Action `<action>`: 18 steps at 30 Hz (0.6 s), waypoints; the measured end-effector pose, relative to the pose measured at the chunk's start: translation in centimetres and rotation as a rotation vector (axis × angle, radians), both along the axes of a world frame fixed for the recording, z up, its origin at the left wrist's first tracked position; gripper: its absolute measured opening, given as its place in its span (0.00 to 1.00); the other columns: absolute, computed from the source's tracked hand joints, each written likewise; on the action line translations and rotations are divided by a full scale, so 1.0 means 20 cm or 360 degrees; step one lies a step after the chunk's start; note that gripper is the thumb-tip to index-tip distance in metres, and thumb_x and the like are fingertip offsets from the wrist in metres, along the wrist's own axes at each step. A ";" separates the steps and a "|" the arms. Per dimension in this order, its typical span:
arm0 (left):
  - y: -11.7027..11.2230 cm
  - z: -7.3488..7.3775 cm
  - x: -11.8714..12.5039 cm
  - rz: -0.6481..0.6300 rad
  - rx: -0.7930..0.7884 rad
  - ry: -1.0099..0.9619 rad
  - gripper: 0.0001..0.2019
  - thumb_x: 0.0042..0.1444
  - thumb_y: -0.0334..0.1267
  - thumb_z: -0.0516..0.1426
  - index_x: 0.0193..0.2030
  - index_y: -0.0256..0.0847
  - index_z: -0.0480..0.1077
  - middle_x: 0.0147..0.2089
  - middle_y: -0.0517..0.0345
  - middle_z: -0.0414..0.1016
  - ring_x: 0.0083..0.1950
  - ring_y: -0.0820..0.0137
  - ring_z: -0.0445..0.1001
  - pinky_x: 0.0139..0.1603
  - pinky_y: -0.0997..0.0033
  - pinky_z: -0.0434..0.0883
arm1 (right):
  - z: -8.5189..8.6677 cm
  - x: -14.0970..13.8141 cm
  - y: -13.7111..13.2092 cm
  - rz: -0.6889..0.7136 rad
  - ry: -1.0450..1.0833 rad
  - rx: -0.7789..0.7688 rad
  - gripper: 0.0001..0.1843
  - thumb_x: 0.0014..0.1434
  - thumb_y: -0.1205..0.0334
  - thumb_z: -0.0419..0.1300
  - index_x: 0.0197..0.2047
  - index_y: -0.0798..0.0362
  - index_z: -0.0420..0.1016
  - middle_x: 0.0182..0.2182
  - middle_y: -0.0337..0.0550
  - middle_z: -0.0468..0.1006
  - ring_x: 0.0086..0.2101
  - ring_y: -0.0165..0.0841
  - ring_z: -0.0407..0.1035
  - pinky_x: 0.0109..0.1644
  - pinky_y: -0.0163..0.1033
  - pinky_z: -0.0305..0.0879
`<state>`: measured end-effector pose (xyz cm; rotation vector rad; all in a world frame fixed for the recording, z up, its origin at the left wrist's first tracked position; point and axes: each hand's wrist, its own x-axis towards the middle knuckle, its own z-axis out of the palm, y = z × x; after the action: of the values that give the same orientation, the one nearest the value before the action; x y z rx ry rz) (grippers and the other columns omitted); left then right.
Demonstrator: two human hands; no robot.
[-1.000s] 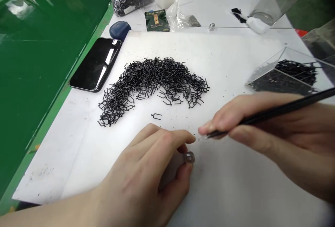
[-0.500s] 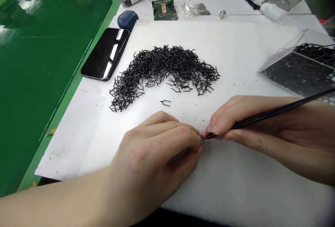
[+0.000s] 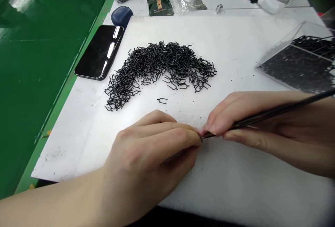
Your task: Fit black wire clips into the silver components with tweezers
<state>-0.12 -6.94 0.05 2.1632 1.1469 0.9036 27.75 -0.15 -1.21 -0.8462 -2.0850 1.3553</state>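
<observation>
Head view: the left hand pinches a tiny metal piece, mostly hidden, between thumb and fingers. The right hand grips a slim black tool like a pen, its tip at that piece, both hands braced close for steadiness. Black wire forks lie heaped farther off on white foam, one fork lying apart on the near side.

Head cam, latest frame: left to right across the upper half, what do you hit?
Green surface → black smartphone → heap of black bent wire clips → clear acrylic tray of black clips
</observation>
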 end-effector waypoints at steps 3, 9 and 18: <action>0.00 0.02 0.01 0.0000 0.0034 0.0036 0.10 0.78 0.21 0.65 0.47 0.37 0.85 0.44 0.66 0.94 0.45 0.77 0.87 0.55 0.79 0.85 | 0.00 0.01 0.00 -0.0007 0.0003 0.0000 0.10 0.76 0.57 0.76 0.56 0.30 0.92 0.48 0.32 0.95 0.47 0.37 0.91 0.52 0.35 0.89; 0.02 0.01 0.01 -0.0015 0.0004 0.0066 0.09 0.77 0.21 0.65 0.46 0.37 0.85 0.44 0.65 0.94 0.45 0.77 0.87 0.55 0.79 0.84 | 0.02 0.00 -0.01 -0.0071 0.0004 -0.0044 0.06 0.75 0.54 0.77 0.52 0.29 0.94 0.46 0.32 0.95 0.45 0.38 0.92 0.47 0.35 0.90; 0.00 0.02 0.01 0.0098 -0.0118 0.0093 0.11 0.70 0.20 0.68 0.43 0.41 0.85 0.40 0.68 0.90 0.36 0.81 0.81 0.31 0.84 0.73 | 0.02 -0.04 0.02 -0.0071 -0.0006 -0.0004 0.03 0.76 0.52 0.76 0.50 0.31 0.94 0.44 0.32 0.95 0.41 0.35 0.90 0.45 0.35 0.89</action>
<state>0.03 -6.96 0.38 2.1175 1.2618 0.8162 27.03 0.28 -0.89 -0.8914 -2.0557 1.3343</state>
